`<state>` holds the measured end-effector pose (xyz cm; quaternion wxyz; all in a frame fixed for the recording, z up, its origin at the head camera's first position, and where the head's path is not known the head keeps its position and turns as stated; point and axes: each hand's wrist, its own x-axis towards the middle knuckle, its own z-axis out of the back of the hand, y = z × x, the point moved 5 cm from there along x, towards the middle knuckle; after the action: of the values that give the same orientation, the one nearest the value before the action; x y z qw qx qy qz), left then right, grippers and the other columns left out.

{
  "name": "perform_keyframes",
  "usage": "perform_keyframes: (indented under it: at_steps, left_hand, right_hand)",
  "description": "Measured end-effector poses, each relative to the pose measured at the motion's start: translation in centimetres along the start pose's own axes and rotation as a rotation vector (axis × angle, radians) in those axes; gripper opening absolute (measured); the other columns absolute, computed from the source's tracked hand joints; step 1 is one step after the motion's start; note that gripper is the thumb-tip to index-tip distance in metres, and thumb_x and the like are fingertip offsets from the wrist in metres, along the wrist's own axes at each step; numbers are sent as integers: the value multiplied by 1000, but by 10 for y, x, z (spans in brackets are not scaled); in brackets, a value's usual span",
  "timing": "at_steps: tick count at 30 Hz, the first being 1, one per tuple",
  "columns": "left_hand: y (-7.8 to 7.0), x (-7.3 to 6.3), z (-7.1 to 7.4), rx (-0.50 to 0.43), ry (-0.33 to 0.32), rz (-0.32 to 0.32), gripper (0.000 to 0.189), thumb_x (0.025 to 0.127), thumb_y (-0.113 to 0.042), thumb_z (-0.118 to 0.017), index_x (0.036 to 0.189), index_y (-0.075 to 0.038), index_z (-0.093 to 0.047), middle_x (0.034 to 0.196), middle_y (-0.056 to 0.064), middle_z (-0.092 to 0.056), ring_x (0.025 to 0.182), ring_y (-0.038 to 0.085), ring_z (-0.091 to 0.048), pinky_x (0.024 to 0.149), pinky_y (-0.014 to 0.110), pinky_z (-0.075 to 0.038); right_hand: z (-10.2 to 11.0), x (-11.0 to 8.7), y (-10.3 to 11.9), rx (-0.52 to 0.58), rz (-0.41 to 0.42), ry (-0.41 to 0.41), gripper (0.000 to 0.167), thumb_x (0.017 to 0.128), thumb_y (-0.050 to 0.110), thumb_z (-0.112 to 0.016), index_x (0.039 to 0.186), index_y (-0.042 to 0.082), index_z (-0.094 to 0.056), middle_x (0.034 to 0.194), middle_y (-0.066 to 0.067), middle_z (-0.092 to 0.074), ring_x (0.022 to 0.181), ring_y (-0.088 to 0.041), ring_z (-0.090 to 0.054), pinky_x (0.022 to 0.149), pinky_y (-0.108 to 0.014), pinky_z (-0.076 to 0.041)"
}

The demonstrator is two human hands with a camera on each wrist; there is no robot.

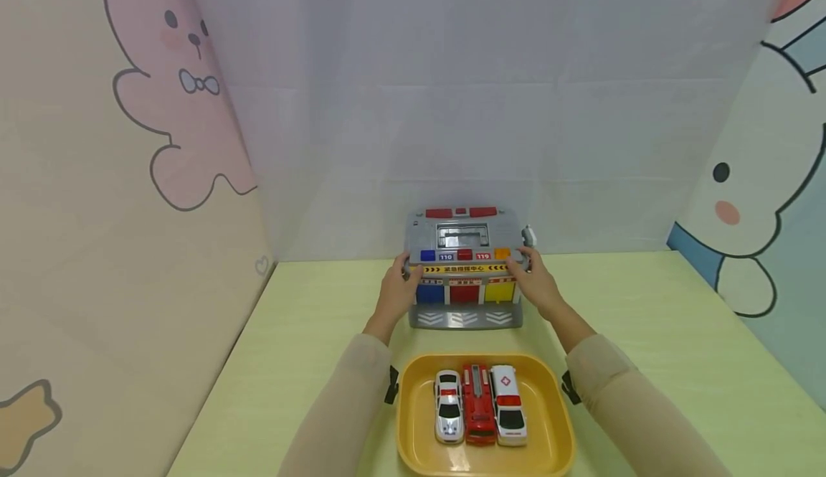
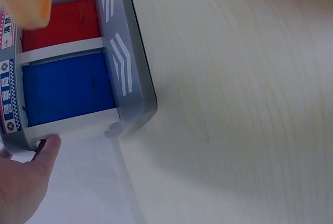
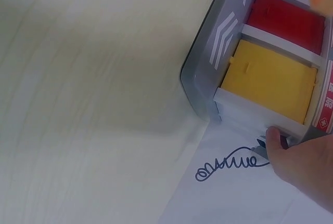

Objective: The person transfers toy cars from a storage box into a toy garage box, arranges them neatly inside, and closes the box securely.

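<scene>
A grey toy garage (image 1: pixel 422 233) with blue, red and yellow doors stands near the back wall in the head view. My left hand (image 1: pixel 395 294) holds its left side, and my right hand (image 1: pixel 540 287) holds its right side. In the left wrist view, the left thumb (image 2: pixel 48 154) lies against the side by the blue door (image 2: pixel 67 89). The right thumb (image 3: pixel 274 143) is at the side by the yellow door (image 3: pixel 270 81) in the right wrist view. Most other fingers are hidden there. Whether the base touches the table cannot be told.
In front of the garage, a yellow tray (image 1: pixel 416 455) holds a white police car (image 1: pixel 448 409), a red fire truck (image 1: pixel 477 405) and a white ambulance (image 1: pixel 508 405). A coiled dark cord (image 3: pixel 229 164) hangs at the garage's right side. Patterned walls (image 1: pixel 148 247) flank the table (image 1: pixel 645 305).
</scene>
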<state>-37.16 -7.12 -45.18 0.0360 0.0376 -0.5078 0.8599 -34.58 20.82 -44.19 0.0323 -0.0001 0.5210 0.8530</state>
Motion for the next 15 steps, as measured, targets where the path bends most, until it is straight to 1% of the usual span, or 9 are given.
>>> perform_keyframes:
  at_steps: [5, 10, 15]
  left_hand:
    - [0, 2, 3, 20, -16, 40, 53, 101, -37, -52, 148, -14, -40, 135, 23, -51, 121, 36, -51, 98, 51, -43]
    - [1, 1, 5, 24, -33, 65, 50, 101, -37, -52, 146, -16, -43, 134, 22, -53, 121, 37, -52, 96, 53, -44]
    - [2, 2, 4, 15, -20, 79, 50, 101, -39, -50, 146, -17, -42, 134, 20, -53, 120, 35, -52, 95, 51, -45]
  right_hand:
    - [-2, 2, 3, 25, -13, -2, 69, 101, 51, -40, 151, 7, -21, 148, -30, -32, 131, -45, -35, 105, -57, -31]
    - [-3, 5, 4, 70, -35, -3, 68, 101, 53, -39, 149, 7, -25, 144, -28, -39, 128, -42, -40, 104, -54, -34]
    - [-1, 5, 6, 47, -41, -4, 67, 101, 53, -40, 147, 6, -28, 138, -27, -44, 122, -41, -45, 101, -52, -37]
